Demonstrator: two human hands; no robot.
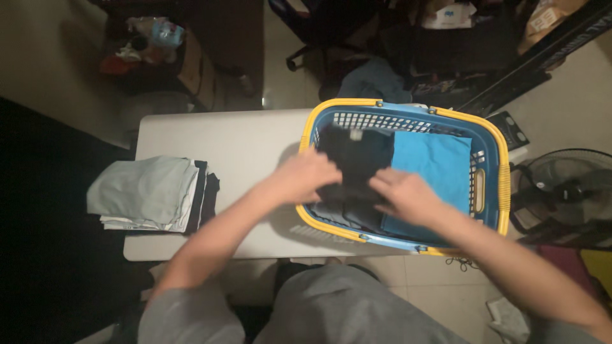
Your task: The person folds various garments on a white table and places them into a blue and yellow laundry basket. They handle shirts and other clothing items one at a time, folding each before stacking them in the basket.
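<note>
Dim worktop: folded stack sits done; my left hand and right hand grip a black garment in the basket, beside blue cloth.

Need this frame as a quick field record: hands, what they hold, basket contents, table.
left hand: grips the black garment at its left edge
right hand: grips the same garment at its lower right
black garment: folded, inside the basket
basket: blue, yellow rim, on the table's right end
also in basket: folded blue cloth, right of the black one
table: white
stack of folded clothes: left end of table, pale green on top
</note>
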